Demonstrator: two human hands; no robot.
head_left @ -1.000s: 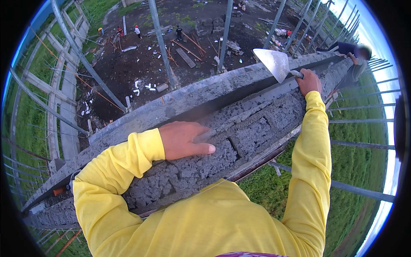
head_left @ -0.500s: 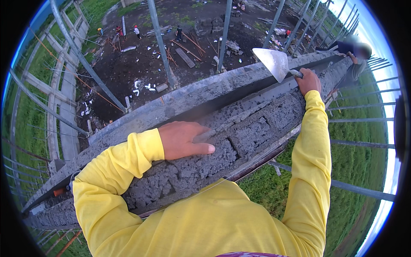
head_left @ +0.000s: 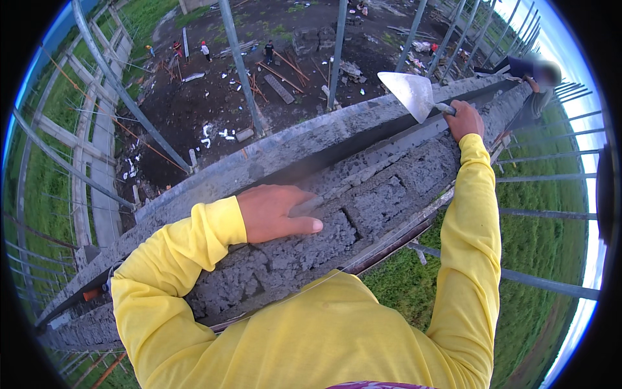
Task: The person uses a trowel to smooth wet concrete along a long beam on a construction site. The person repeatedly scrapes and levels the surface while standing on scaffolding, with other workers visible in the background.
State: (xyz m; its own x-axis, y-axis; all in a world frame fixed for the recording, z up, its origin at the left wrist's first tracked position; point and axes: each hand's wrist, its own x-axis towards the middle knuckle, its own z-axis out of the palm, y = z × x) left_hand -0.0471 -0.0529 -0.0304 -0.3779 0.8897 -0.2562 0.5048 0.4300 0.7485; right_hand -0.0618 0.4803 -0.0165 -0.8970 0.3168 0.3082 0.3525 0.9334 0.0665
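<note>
In my right hand is the handle of a pointing trowel. Its broad pale blade points left, held above the far part of a long concrete trough. My left hand is over the rough, mortar-covered near wall. Its thumb and forefinger close around a grey, stick-like end whose kind I cannot make out; the other fingers are hidden. Grooves divide the wall's rough top into block-like patches.
A smoother concrete wall runs along the trough's far side. Metal posts rise beyond it. Another person leans at the wall's far right end. Ground with debris and several people lies far below; grass lies below right.
My right hand and the trowel have shifted very slightly left and up. My left hand stays in the same place on the wall.
</note>
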